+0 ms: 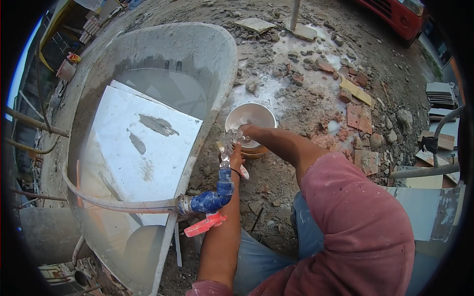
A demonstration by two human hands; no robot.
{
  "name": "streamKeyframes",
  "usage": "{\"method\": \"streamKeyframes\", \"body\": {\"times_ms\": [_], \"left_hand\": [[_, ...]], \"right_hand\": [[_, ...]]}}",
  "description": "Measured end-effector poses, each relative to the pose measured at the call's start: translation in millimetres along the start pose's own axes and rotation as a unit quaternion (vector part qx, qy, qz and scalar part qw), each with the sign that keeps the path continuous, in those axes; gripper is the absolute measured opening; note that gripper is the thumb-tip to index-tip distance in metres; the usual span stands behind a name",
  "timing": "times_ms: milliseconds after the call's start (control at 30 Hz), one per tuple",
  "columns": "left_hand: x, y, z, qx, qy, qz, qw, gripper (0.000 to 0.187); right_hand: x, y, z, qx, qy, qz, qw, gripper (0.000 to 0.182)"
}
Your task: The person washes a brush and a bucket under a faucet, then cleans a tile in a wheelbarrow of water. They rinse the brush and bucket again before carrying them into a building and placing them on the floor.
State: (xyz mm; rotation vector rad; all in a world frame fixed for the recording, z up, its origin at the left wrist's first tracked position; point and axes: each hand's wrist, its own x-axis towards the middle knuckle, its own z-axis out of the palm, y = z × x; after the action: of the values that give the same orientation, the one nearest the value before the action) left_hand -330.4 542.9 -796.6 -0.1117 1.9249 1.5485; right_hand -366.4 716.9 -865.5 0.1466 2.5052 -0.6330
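Note:
My left hand [236, 159] is at the near side of a white bucket [269, 116], partly behind the running water. Its fingers look closed; a tan end and a white end [244, 171] stick out on either side, of a thing I cannot make out. My right hand [243, 129] reaches into the bucket, its fingers hidden by splashing water. Water [225, 158] pours from a blue pipe elbow [224, 183] with a red valve handle [205, 224], fed by a clear hose [123, 206].
A wheelbarrow-like grey tub [227, 54] on the left holds cloudy water and large white tiles [143, 133]. Rubble and broken bricks [359, 118] cover the ground to the right. Stacked tiles [441, 94] and a metal bar [424, 170] stand far right. A red vehicle [395, 15] is at the back.

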Motion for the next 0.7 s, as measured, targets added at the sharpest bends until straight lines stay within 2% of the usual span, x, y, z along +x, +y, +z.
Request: {"method": "streamKeyframes", "body": {"times_ms": [33, 100, 133, 167, 200, 233, 300, 333, 367, 433, 467, 500, 533, 567, 633, 700], "left_hand": [[5, -5, -5, -0.065, -0.036, -0.026, 0.997, 0.026], [22, -27, -8, -0.159, -0.066, -0.029, 0.985, 0.026], [29, -37, -10, -0.206, -0.081, -0.033, 0.975, 0.026], [-4, -1, 2, -0.104, -0.029, -0.030, 0.994, 0.026], [-24, 20, 9, -0.001, 0.023, -0.029, 0.999, 0.026], [-22, 17, 9, -0.011, 0.000, -0.019, 1.000, 0.026], [-16, 17, 13, 0.020, 0.012, -0.006, 1.000, 0.025], [-15, 14, 13, 0.053, 0.023, 0.001, 0.998, 0.025], [-19, 15, 13, 0.035, 0.022, 0.007, 0.999, 0.025], [-18, 13, 8, 0.034, 0.022, 0.007, 0.999, 0.026], [-18, 13, 6, 0.029, 0.018, 0.011, 0.999, 0.026], [-18, 12, 8, 0.026, 0.024, -0.024, 0.999, 0.026], [-15, 15, 7, 0.022, 0.025, -0.021, 0.999, 0.026], [-14, 16, 7, 0.004, 0.018, -0.011, 1.000, 0.025], [-11, 9, 11, -0.040, 0.017, 0.001, 0.999, 0.023], [-1, 9, 9, -0.036, 0.005, -0.001, 0.999, 0.022]], "right_hand": [[10, 6, 16, 0.089, 0.023, -0.039, 0.995, 0.032], [19, 21, 37, 0.167, -0.032, -0.063, 0.983, 0.031], [16, 30, 33, 0.133, -0.068, -0.061, 0.987, 0.031], [6, 34, 26, 0.076, -0.113, -0.067, 0.988, 0.031], [-19, 23, 4, -0.049, -0.221, -0.066, 0.972, 0.028], [-12, 25, 10, -0.049, -0.221, -0.068, 0.972, 0.028], [11, 33, 18, -0.241, -0.092, 0.027, 0.966, 0.032], [18, 32, 18, -0.237, -0.090, 0.026, 0.967, 0.032], [14, 19, 12, 0.003, -0.073, -0.006, 0.997, 0.035], [19, 6, 16, 0.243, -0.056, -0.039, 0.968, 0.039], [19, 1, 20, 0.225, -0.105, -0.046, 0.967, 0.038], [19, -5, 22, 0.207, -0.153, -0.053, 0.965, 0.037], [14, 2, 17, 0.203, -0.151, -0.054, 0.966, 0.037], [-12, 9, 4, 0.290, -0.126, -0.053, 0.947, 0.034], [-9, 8, -4, 0.283, -0.325, -0.004, 0.902, 0.026], [-13, -6, -25, 0.317, -0.297, -0.026, 0.900, 0.026]]}}
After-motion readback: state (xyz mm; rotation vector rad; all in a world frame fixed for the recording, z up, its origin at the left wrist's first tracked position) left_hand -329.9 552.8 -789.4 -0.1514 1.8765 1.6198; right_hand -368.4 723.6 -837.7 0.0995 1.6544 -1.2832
